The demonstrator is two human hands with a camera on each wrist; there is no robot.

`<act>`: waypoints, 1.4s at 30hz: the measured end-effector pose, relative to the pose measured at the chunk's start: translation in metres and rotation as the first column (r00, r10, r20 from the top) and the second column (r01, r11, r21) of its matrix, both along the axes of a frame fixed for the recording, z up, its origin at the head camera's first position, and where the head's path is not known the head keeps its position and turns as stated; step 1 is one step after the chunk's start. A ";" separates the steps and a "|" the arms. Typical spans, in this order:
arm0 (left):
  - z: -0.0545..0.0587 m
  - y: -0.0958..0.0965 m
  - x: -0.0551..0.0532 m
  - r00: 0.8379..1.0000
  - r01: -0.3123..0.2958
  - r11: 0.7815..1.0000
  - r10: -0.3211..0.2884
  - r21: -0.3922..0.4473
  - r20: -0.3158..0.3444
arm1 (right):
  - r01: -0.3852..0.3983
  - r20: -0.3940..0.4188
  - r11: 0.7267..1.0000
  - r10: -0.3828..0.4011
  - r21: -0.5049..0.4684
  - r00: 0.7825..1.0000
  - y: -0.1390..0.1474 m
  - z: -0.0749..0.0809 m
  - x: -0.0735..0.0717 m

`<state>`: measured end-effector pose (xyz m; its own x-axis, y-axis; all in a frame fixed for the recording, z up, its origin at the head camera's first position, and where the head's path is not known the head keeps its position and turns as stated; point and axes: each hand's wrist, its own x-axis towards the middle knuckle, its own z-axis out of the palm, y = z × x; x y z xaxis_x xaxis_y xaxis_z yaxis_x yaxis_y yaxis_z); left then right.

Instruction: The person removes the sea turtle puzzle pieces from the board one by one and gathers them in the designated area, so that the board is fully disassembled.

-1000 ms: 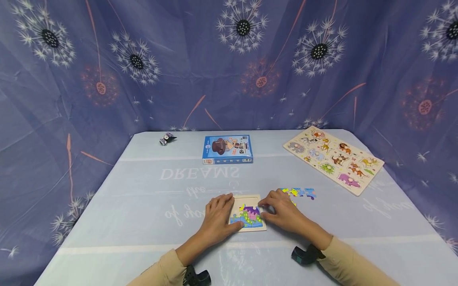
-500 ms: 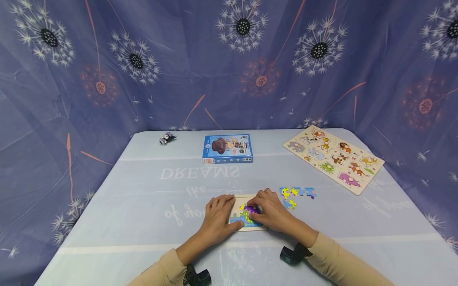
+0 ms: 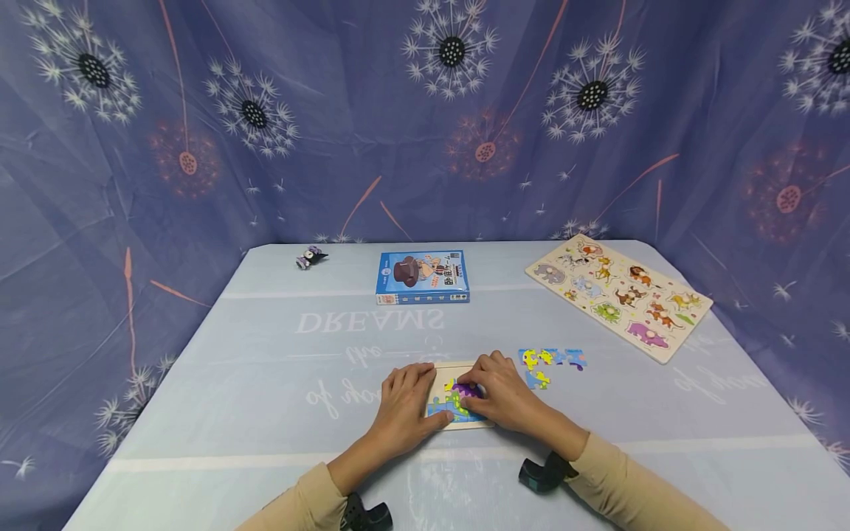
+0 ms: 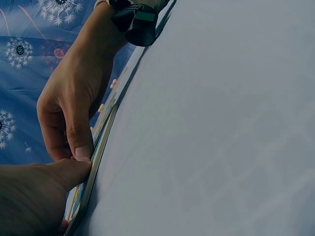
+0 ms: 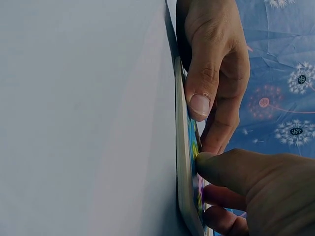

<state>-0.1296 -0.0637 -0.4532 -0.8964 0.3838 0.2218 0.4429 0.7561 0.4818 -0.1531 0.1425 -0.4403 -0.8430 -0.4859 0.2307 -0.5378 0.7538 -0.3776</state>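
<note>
A small wooden jigsaw tray [image 3: 454, 364] lies on the table, partly filled with colourful pieces along its front and right. My left hand [image 3: 402, 409] holds the tray's left side, thumb on the front part and fingers along the left and back edge. With bent thumb and fingers, my right hand [image 3: 505, 394] pinches at a purple jigsaw piece [image 3: 472, 392] in the tray's right part. In the right wrist view the right thumb and fingertips press down at the pieces [image 5: 193, 142], low over the tray. The right hand partly hides the tray's right side.
Several loose jigsaw pieces [image 3: 554, 357] lie just right of the tray. Further back are a blue box [image 3: 423, 277], a small dark figure [image 3: 311, 257] and, at the right, a wooden animal puzzle board [image 3: 619, 295]. A patterned curtain [image 3: 358, 133] hangs behind the table.
My right hand has moved left from the tray's right edge onto the purple piece, uncovering loose pieces. Over the last half second it stays there. The left hand has kept its place.
</note>
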 end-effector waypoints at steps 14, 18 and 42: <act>-0.001 0.001 0.002 1.000 -0.009 1.000 0.009 0.001 0.016 | -0.015 -0.016 1.000 0.014 -0.006 1.000 -0.001 0.000 0.000; -0.001 0.001 0.001 1.000 -0.010 1.000 0.010 0.002 0.018 | -0.014 -0.009 1.000 0.014 -0.013 1.000 -0.001 -0.001 0.000; 0.000 0.001 0.001 1.000 -0.011 1.000 0.011 0.008 -0.007 | -0.019 -0.004 0.998 0.019 -0.062 1.000 -0.004 -0.002 -0.004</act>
<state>-0.1291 -0.0627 -0.4532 -0.8992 0.3718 0.2306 0.4375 0.7574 0.4847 -0.1566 0.1383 -0.4428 -0.8332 -0.4863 0.2633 -0.5528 0.7188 -0.4215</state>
